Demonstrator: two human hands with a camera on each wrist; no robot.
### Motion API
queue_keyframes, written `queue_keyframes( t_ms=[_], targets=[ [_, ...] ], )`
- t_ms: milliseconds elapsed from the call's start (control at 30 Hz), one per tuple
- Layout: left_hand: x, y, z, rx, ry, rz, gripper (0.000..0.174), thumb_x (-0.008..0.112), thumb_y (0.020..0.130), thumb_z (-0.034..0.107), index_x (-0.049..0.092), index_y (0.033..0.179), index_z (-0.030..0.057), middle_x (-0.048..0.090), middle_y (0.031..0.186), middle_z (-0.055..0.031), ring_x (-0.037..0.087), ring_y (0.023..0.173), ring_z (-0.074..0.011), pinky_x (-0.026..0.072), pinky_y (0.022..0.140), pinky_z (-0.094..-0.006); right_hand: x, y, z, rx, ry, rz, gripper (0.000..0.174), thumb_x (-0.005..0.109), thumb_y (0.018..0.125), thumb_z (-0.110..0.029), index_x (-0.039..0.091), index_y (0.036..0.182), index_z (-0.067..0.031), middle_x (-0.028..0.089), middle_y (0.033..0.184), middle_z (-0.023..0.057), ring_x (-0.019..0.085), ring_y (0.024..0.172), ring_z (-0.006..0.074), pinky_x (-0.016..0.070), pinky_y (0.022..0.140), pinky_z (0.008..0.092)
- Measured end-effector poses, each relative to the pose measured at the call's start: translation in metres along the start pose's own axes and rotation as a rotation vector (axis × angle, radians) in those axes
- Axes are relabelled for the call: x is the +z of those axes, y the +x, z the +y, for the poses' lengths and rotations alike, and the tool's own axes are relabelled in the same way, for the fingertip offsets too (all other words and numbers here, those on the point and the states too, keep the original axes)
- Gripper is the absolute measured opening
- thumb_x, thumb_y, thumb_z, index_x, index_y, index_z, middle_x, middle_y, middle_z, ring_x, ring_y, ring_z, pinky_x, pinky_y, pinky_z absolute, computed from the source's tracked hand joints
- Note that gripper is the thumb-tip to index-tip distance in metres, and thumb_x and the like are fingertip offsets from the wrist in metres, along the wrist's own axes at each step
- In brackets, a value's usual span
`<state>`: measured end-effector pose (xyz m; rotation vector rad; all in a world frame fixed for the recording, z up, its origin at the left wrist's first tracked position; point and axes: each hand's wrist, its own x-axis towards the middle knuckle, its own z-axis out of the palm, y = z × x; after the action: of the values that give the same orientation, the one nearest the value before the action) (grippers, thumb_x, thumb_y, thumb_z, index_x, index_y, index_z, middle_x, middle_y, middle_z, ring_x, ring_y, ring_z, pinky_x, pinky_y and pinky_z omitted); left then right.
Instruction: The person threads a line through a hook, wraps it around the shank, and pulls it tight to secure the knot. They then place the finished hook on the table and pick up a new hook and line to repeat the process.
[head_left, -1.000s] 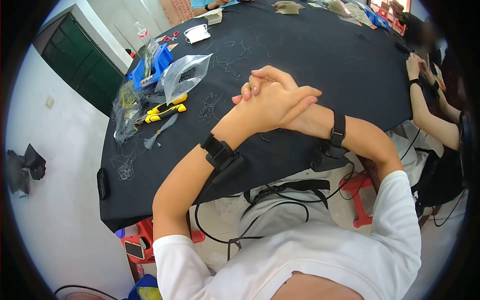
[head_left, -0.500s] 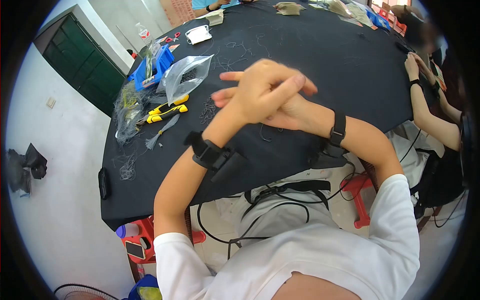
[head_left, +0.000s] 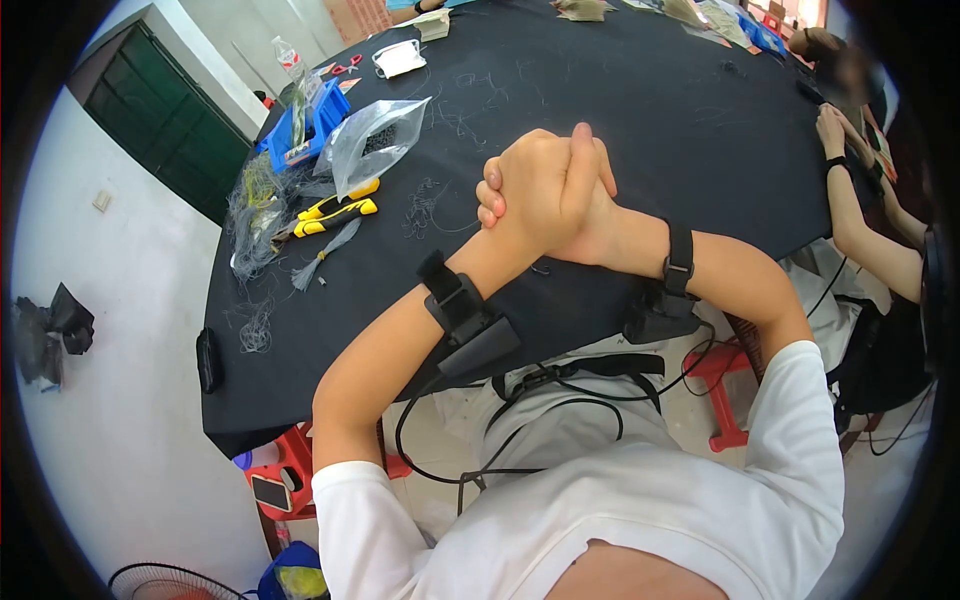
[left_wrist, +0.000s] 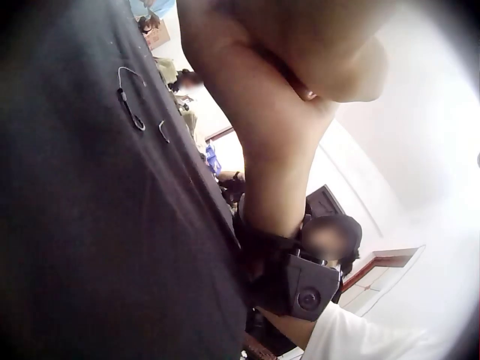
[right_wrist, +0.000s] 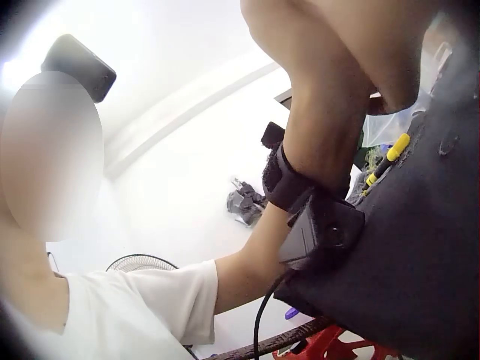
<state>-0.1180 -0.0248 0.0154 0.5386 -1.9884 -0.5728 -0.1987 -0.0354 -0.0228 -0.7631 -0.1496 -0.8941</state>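
Note:
In the head view the left hand (head_left: 542,190) lies over the right hand (head_left: 594,232), and the two are clasped above the black tablecloth. Curled fingertips of the right hand show at the left hand's outer side. The left thumb points up and away from the body. No object is visible between the palms, though their inner sides are hidden. The right forearm (left_wrist: 276,180) with its wrist camera shows in the left wrist view, and the left forearm (right_wrist: 319,142) in the right wrist view.
Left on the black table (head_left: 640,110) are yellow-black pliers (head_left: 335,219), a clear bag (head_left: 375,145), a blue bin (head_left: 322,122), tangled line (head_left: 255,325) and a white mask (head_left: 400,59). Another person's arms (head_left: 860,215) rest at the right edge. A red stool (head_left: 722,395) stands below.
The hands shifted over each other, the left fingers loosening half a second ago; now both are clasped closely again. The left thumb has swung upright.

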Motion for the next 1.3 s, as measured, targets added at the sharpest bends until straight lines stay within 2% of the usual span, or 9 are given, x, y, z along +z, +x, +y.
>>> queue_keyframes(
  t_ms=[233,333,467,500,633,733,933,1033,1300],
  targets=[
    [-0.017,0.003,-0.006,-0.056,0.1,-0.152,0.048,0.032,0.092,0.02,0.065,0.067,-0.0049,0.062,0.061,-0.0132,0.055,0.052,-0.0184,0.045,0.055,-0.0284,0.017,0.001,-0.007,0.168,-0.242,0.282,0.036,0.054,0.084,-0.033,0.058,0.095,0.0014,0.061,0.095,0.0138,0.059,0.087,0.0228,0.0463,0.077,0.0355],
    [-0.045,0.021,-0.007,-0.07,0.08,-0.135,0.049,0.032,0.093,0.026,0.066,0.078,-0.0068,0.066,0.073,-0.0143,0.06,0.066,-0.0186,0.0479,0.066,-0.0306,0.019,-0.003,-0.008,0.055,-0.748,0.277,0.039,0.054,0.085,-0.033,0.057,0.101,0.0015,0.062,0.099,0.0133,0.059,0.09,0.0184,0.0452,0.075,0.0315],
    [-0.046,0.017,-0.024,-0.2,-0.387,-0.212,0.052,0.032,0.093,0.032,0.068,0.088,-0.0053,0.068,0.087,-0.0148,0.064,0.08,-0.0214,0.0468,0.077,-0.0299,0.018,0.001,-0.027,0.077,-1.084,-0.281,0.036,0.046,0.089,-0.02,0.062,0.063,-0.0017,0.062,0.065,0.0107,0.059,0.062,0.018,0.0456,0.059,0.0266],
    [-0.033,0.01,-0.028,-0.254,-0.501,-0.225,0.055,0.029,0.093,0.032,0.068,0.089,-0.0061,0.068,0.088,-0.0147,0.062,0.082,-0.0193,0.0447,0.08,-0.0287,0.027,-0.002,-0.017,-0.031,-1.11,-0.146,0.051,0.043,0.09,-0.019,0.053,0.042,-0.0068,0.053,0.045,0.0068,0.052,0.045,0.0135,0.0422,0.046,0.0244],
    [-0.019,-0.004,-0.004,-0.292,-0.396,-0.201,0.053,0.029,0.093,0.035,0.066,0.09,-0.0036,0.067,0.086,-0.0127,0.061,0.074,-0.0192,0.047,0.071,-0.0284,0.042,-0.014,-0.031,0.06,-1.34,-0.116,0.058,0.042,0.09,-0.017,0.045,0.032,-0.0107,0.045,0.034,-0.0004,0.046,0.035,0.0067,0.0374,0.039,0.0195],
    [-0.018,-0.007,0.006,-0.237,-0.267,-0.154,0.051,0.031,0.093,0.035,0.066,0.09,-0.0022,0.067,0.084,-0.0124,0.061,0.071,-0.0201,0.0473,0.068,-0.0291,0.034,-0.019,-0.027,-0.128,-1.398,-0.254,0.057,0.042,0.09,-0.015,0.045,0.034,-0.0103,0.048,0.036,0.0011,0.047,0.035,0.0074,0.0375,0.039,0.019],
    [-0.019,-0.008,-0.026,0.026,0.063,-0.081,0.031,0.042,0.092,0.028,0.06,0.107,0.0084,0.064,0.075,-0.017,0.062,0.06,-0.027,0.0505,0.06,-0.0342,0.028,-0.01,-0.028,0.188,-1.356,-0.059,0.055,0.044,0.095,-0.024,0.051,0.042,-0.0073,0.053,0.041,0.0036,0.051,0.041,0.0094,0.0422,0.045,0.0215],
    [-0.05,0.001,-0.019,-0.157,0.236,0.012,0.034,0.049,0.085,0.032,0.065,0.085,0.0019,0.064,0.071,-0.0146,0.063,0.066,-0.0284,0.0488,0.062,-0.0331,0.034,-0.001,-0.048,0.262,-1.394,-0.146,0.044,0.049,0.093,-0.03,0.065,0.065,0.0004,0.062,0.06,0.0054,0.058,0.058,0.0107,0.0459,0.057,0.0233],
    [-0.085,-0.032,0.002,-0.263,0.243,-0.515,0.015,0.066,0.074,0.013,0.068,0.086,0.0057,0.066,0.08,-0.0077,0.062,0.071,-0.0203,0.0472,0.064,-0.0295,0.019,-0.003,-0.086,0.658,-1.753,-0.363,0.015,0.065,0.075,-0.013,0.067,0.086,-0.0028,0.065,0.069,0.0036,0.059,0.061,0.0096,0.0444,0.056,0.0232]
  ],
)
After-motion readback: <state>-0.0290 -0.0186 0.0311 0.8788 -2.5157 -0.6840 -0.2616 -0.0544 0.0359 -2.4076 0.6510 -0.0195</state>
